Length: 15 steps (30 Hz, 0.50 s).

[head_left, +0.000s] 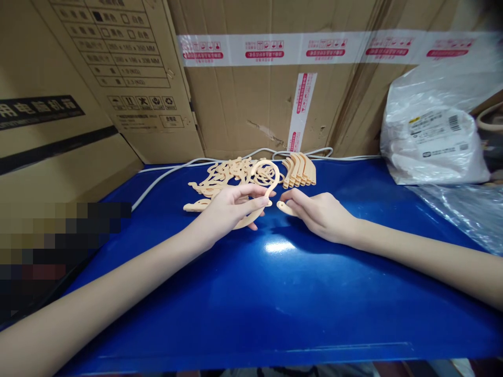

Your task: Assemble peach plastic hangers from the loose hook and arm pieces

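Cardboard boxes (243,99) back a blue surface (275,309); at frame centre, the left hand (226,209) grips a cream hook (278,175), the right hand (324,215) a cream piece (284,208).

I note that the left hand (226,207) covers the joint area between the hook (277,175) and the curved strip (247,221); I cannot confirm whether they connect. The right hand (324,214) conceals most of the pale piece (286,208), exposing one end. The left forearm (129,285) is cut off at near left, the right forearm (424,256) at right. Overlap in the far pile (231,170) prevents me from counting parts. Fine print on the plastic bag (432,162) is illegible. Pixel blocks mask the left side.
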{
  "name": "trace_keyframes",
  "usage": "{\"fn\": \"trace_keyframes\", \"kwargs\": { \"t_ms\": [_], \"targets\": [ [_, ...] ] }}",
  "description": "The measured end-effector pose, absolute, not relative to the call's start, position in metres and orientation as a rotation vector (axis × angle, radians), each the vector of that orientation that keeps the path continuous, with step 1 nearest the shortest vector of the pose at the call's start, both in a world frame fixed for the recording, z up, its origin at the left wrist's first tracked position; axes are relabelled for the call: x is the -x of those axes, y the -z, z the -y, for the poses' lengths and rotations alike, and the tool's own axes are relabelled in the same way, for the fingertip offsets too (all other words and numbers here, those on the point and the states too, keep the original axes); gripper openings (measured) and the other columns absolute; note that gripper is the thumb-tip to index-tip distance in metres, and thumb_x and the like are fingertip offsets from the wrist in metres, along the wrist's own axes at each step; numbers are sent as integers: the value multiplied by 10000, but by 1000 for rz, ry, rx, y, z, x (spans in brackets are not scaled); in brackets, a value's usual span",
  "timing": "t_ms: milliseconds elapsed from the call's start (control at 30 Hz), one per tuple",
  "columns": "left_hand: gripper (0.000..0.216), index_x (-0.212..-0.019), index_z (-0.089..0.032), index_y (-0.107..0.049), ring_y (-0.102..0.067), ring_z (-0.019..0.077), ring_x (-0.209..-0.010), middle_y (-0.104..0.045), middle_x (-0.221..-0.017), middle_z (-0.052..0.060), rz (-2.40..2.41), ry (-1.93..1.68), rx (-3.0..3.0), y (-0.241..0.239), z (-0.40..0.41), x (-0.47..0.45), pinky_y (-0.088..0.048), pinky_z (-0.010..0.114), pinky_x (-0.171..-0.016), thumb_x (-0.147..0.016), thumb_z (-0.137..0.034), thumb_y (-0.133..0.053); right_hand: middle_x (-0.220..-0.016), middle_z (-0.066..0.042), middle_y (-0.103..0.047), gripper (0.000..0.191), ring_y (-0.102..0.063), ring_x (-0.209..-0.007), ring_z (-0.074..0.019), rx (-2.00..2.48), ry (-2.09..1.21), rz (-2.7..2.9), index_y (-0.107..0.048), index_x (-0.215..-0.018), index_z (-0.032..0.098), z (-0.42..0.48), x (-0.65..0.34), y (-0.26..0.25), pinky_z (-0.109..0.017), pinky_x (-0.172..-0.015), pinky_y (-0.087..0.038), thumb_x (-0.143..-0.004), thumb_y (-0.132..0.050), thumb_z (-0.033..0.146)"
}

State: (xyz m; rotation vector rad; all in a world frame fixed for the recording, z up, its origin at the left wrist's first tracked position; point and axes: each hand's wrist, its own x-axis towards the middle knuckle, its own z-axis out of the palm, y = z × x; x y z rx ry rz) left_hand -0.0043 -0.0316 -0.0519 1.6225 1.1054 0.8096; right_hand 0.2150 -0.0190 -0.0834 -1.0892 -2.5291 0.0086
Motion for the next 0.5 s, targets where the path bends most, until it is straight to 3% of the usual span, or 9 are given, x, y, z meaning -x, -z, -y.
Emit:
{"fn": "trace_keyframes", "kwargs": {
  "t_ms": [100,267,500],
  "targets": [
    [253,-1031,-155,-653,-606,90,-629,-643,-784,12,-1102,-787,-1622,52,33,4,-548,191,-532,-845,-317,-597,-561,-4,-591,441,-502,-451,-124,1081,83,2563,-561,-994,186,21,-213,82,-238,-454,-207,-983,-244,492],
    [293,-1088,-163,-635,-613,91,-579,-665,-764,12,-1082,-711,-1648,54,34,4,-546,210,-540,-859,-337,-583,-607,-27,-632,435,-524,-471,-114,948,222,2636,-564,-783,179,22,-213,83,-257,-454,-199,-984,-299,460],
    [166,-956,-145,-645,-566,59,-513,-618,-672,-27,-968,-643,-1518,48,39,0,-502,165,-496,-829,-247,-617,-670,-15,-663,383,-602,-584,-112,690,524,2560,-622,-824,162,23,-213,82,-254,-530,-320,-987,-375,404]
  ]
}}
